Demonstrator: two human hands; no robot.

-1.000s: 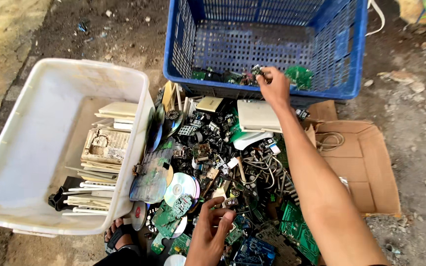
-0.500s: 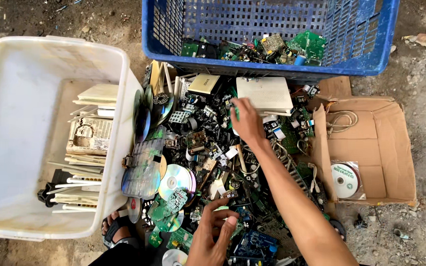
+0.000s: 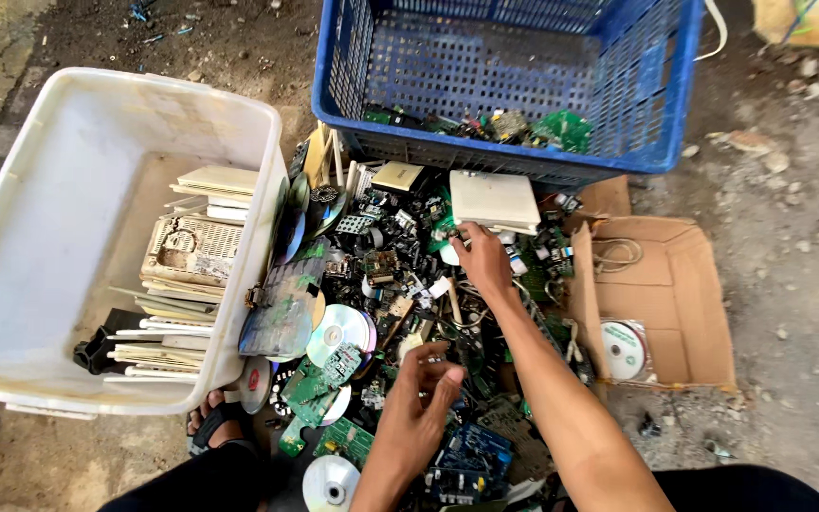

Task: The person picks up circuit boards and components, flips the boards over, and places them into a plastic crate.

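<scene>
Right hand (image 3: 482, 261) has pulled back from the blue crate (image 3: 675, 104) since a second ago and is now down on the scrap pile (image 3: 400, 284) at frame centre, fingertips pressed into small parts just below the white flat box (image 3: 495, 199); a small green board piece (image 3: 443, 230) sits right at the fingertips, touching or nearly so. Fingers are curled downward; can't tell if they actually grip anything. Left hand (image 3: 419, 408), lower centre, has fingers bent inward and pinched together around something small and dark, too small to identify. It hovers over a blue circuit board (image 3: 471, 455) and green boards (image 3: 319, 389). Discs (image 3: 338, 327) lie just left of it, another disc (image 3: 331, 484) at bottom edge. Crate, upper centre, holds green boards along its near wall. White tub (image 3: 78, 171) at left holds stacked beige panels. Open cardboard box (image 3: 684, 284) at right has one disc and a wire coil inside. Sandalled foot (image 3: 215, 422) shows at lower left, beside the tub.
</scene>
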